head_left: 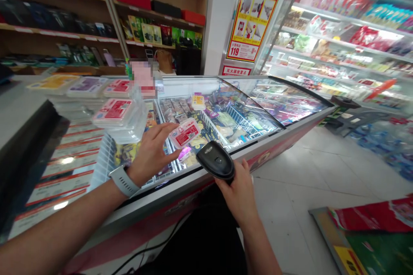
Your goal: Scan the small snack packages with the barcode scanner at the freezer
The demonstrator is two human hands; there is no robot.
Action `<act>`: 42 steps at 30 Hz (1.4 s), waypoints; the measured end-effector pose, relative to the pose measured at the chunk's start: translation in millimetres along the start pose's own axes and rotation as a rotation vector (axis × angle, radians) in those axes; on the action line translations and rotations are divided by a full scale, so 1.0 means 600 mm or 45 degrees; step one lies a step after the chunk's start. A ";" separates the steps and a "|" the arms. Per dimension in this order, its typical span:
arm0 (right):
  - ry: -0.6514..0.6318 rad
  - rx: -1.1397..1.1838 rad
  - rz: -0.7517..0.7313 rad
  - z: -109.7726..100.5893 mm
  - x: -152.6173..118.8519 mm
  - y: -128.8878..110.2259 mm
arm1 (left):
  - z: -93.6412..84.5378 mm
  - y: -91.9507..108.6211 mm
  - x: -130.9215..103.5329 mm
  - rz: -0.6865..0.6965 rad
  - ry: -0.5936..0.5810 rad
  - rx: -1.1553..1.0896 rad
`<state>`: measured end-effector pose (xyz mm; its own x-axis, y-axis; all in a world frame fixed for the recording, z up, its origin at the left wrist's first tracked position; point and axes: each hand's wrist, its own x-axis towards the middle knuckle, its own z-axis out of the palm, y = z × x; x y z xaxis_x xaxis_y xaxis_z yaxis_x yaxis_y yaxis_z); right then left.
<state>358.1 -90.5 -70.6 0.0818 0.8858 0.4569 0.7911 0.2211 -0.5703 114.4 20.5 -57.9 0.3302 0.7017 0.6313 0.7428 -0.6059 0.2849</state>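
Left forearm [80, 219] over freezer edge [180, 184] | left grip [156, 148] pinching red-labelled box [185, 133] | right grip [240, 189] grasping scanner [214, 161] | open floor [290, 180] at right

Count two hands [154, 150] [238, 189], at eight and five o'clock; one scanner [217, 161] at six; one watch [124, 180]; four box stacks [114, 114] towards nine; one separate red-labelled box [184, 133] mid-dial; one yellow-labelled box [198, 102] at eleven.

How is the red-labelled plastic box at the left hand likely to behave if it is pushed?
The red-labelled plastic box likely keeps its shape, as its edges look straight at the left hand. It may be slippery, since its plastic looks smooth. Being flat and rectangular, it seems unlikely to roll.
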 end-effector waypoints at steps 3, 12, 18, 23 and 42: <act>0.012 0.010 -0.005 0.001 0.003 0.001 | -0.004 0.003 -0.002 0.029 0.005 0.013; 0.026 0.012 -0.009 0.001 0.008 -0.002 | -0.004 0.009 -0.004 0.093 0.029 0.066; 0.036 0.028 0.003 0.002 0.007 -0.002 | -0.003 0.009 -0.004 0.069 0.007 0.050; 0.039 0.021 0.006 0.002 0.008 0.000 | -0.001 0.008 -0.006 0.064 0.011 0.054; 0.112 0.100 -0.006 -0.003 0.020 -0.004 | -0.062 0.015 0.013 -0.155 0.324 0.163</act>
<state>358.0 -81.1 -62.3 0.1334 0.8462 0.5159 0.7419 0.2599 -0.6181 102.2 6.5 -23.7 0.0899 0.6400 0.7631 0.8406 -0.4597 0.2865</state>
